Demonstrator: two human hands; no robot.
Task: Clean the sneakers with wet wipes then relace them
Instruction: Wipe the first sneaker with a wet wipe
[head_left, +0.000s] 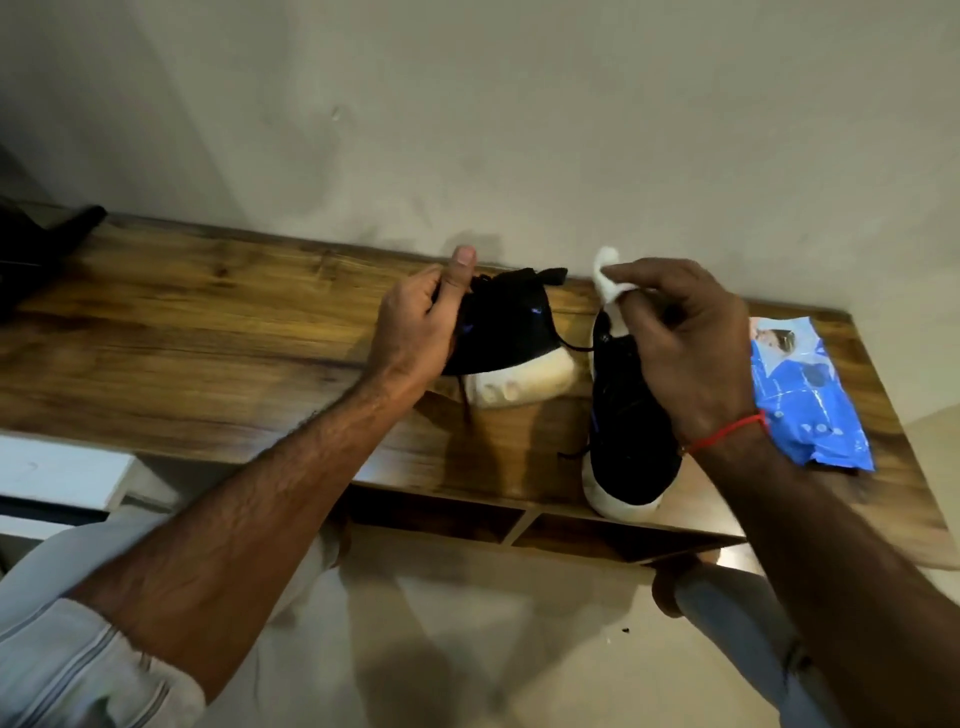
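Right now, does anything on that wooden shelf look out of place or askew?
Yes. The left sneaker is tipped on its side in the left hand, its whitish sole facing the camera. The other sneaker hangs over the wooden shelf edge, laces loose.

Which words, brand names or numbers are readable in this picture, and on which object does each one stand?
Blue wet wipes pack: it carries print and a picture, but all of it is too blurred to read.
Two black sneakers: no readable text.
Nothing else shows any writing.
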